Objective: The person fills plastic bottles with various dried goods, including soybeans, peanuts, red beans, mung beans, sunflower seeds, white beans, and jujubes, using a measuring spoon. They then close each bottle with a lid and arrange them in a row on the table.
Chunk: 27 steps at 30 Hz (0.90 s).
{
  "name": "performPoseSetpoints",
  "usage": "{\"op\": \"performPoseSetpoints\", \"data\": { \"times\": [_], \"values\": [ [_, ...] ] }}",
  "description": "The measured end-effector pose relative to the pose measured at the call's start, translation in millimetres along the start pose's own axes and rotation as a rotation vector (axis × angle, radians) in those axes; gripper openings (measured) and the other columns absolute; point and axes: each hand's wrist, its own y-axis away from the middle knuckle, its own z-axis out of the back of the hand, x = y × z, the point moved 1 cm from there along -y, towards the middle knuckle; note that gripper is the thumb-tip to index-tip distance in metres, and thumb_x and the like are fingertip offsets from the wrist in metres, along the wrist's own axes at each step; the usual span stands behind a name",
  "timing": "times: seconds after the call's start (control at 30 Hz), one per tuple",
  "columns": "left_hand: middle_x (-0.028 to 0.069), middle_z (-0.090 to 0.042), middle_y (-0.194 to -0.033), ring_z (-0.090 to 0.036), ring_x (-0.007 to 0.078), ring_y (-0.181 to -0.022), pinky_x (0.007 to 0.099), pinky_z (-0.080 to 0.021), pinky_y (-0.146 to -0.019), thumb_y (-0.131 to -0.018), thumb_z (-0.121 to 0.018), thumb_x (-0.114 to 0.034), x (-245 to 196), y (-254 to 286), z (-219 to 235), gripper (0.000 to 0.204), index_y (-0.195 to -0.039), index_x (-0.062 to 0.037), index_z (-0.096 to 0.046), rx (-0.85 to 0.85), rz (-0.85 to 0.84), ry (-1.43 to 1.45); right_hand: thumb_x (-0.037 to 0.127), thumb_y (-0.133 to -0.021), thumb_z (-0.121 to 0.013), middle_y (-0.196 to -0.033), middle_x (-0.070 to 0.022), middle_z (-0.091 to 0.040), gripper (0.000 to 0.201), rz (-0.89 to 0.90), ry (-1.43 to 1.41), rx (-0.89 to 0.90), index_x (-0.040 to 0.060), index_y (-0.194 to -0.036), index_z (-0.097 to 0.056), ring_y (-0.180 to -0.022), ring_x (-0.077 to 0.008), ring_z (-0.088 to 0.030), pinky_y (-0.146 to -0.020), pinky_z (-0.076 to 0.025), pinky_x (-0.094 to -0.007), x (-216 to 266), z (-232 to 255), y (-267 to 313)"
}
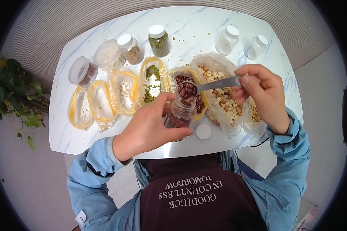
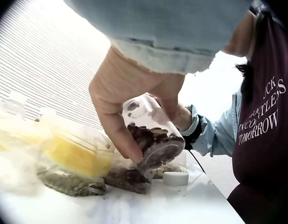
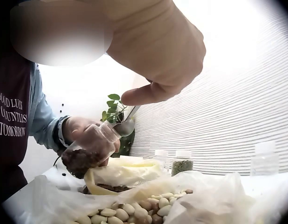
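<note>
My left hand [image 1: 144,125] grips a clear plastic jar [image 1: 181,109], tilted with its open mouth toward the spoon. Dark red kidney beans [image 2: 151,140] fill the lower part of the jar. Between thumb and fingers, my right hand [image 1: 264,90] pinches the handle of a metal measuring spoon [image 1: 218,83]. Red beans [image 1: 187,90] heap in the spoon's bowl, right at the jar's mouth. Below is an open bag of red beans [image 1: 199,104] with a yellow rim. A white lid [image 1: 203,131] lies on the table near the jar.
On the right are bags of mixed nuts and beans [image 1: 225,104] and pale beans [image 1: 255,113]. A bag of green beans [image 1: 152,82] and several yellow-edged bags stand left. Along the back are a green-bean jar [image 1: 159,42], two clear jars [image 1: 227,41] and filled containers [image 1: 83,71].
</note>
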Motion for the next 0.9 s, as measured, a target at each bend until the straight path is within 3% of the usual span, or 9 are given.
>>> {"op": "performPoseSetpoints", "data": {
  "times": [0.03,0.13,0.2,0.27,0.37,0.47,0.77,0.9],
  "values": [
    [0.0122,-0.069,-0.076,-0.068,0.0238,-0.081,0.032,-0.051,-0.072,-0.071,-0.08,-0.029,0,0,0,0.07,-0.12,0.0035,-0.042,0.0,0.005,0.008,0.006,-0.092,-0.055,-0.082,-0.0121,-0.067,0.018,0.057,0.037,-0.008,-0.002,-0.107,-0.061,-0.066,-0.0155,-0.065,-0.057,-0.053,-0.0233,1,-2,4],
    [0.0134,-0.069,-0.079,-0.068,0.0245,-0.081,0.0325,-0.051,-0.072,-0.071,-0.081,-0.029,5,-1,-2,0.071,-0.12,0.0037,-0.042,-0.02,-0.017,0.017,0.001,-0.083,-0.059,-0.086,-0.0138,-0.067,0.023,0.576,0.657,0.088,0.0,-0.105,-0.062,-0.069,-0.0214,-0.066,-0.057,-0.052,-0.0276,14,-4,17],
    [0.0147,-0.069,-0.082,-0.068,0.0256,-0.082,0.033,-0.051,-0.072,-0.071,-0.081,-0.03,8,-1,-2,0.072,-0.12,0.0038,-0.042,-0.035,-0.036,0.016,0.002,-0.076,-0.062,-0.091,-0.0133,-0.067,0.03,0.76,0.801,0.212,0.002,-0.105,-0.063,-0.072,-0.0247,-0.066,-0.059,-0.052,-0.0295,23,-5,19],
    [0.0163,-0.068,-0.085,-0.068,0.027,-0.082,0.0337,-0.051,-0.072,-0.07,-0.081,-0.03,10,-1,-3,0.073,-0.12,0.0038,-0.041,-0.047,-0.046,0.012,0.007,-0.067,-0.064,-0.097,-0.0078,-0.068,0.038,0.983,0.772,0.178,0.0055,-0.105,-0.064,-0.077,-0.0259,-0.065,-0.061,-0.052,-0.03,13,-5,20],
    [0.0185,-0.067,-0.088,-0.067,0.029,-0.083,0.035,-0.051,-0.073,-0.069,-0.082,-0.031,2,1,1,0.075,-0.121,0.0035,-0.041,0.012,0.033,0.04,0.004,-0.069,-0.064,-0.092,-0.0068,-0.067,0.036,0.844,1.017,0.285,0.0068,-0.105,-0.064,-0.072,-0.0267,-0.063,-0.06,-0.051,-0.0315,21,-3,14],
    [0.0198,-0.066,-0.09,-0.067,0.0309,-0.084,0.036,-0.052,-0.073,-0.069,-0.081,-0.032,7,5,-1,0.074,-0.121,0.0026,-0.041,0.019,-0.007,-0.028,0.001,-0.07,-0.064,-0.087,-0.0071,-0.065,0.035,0.754,0.879,0.087,0.0074,-0.104,-0.064,-0.07,-0.0252,-0.061,-0.058,-0.049,-0.0333,-4,-1,0],
    [0.0228,-0.064,-0.096,-0.066,0.0353,-0.088,0.0389,-0.052,-0.075,-0.071,-0.08,-0.034,7,9,-3,0.073,-0.122,0.0011,-0.041,0.08,0.014,-0.064,0.001,-0.072,-0.064,-0.072,-0.008,-0.059,0.034,0.731,0.85,0.158,0.0089,-0.105,-0.063,-0.068,-0.0268,-0.06,-0.058,-0.048,-0.0369,-51,-19,-28],
    [0.0229,-0.064,-0.094,-0.066,0.0359,-0.087,0.0392,-0.052,-0.074,-0.071,-0.08,-0.034,10,8,-5,0.073,-0.122,0.0008,-0.041,0.056,-0.026,-0.084,-0.001,-0.08,-0.062,-0.08,-0.0115,-0.063,0.029,0.653,0.764,0.178,0.0077,-0.108,-0.063,-0.068,-0.0273,-0.061,-0.059,-0.048,-0.0338,-56,-23,-28]
  ]
}}
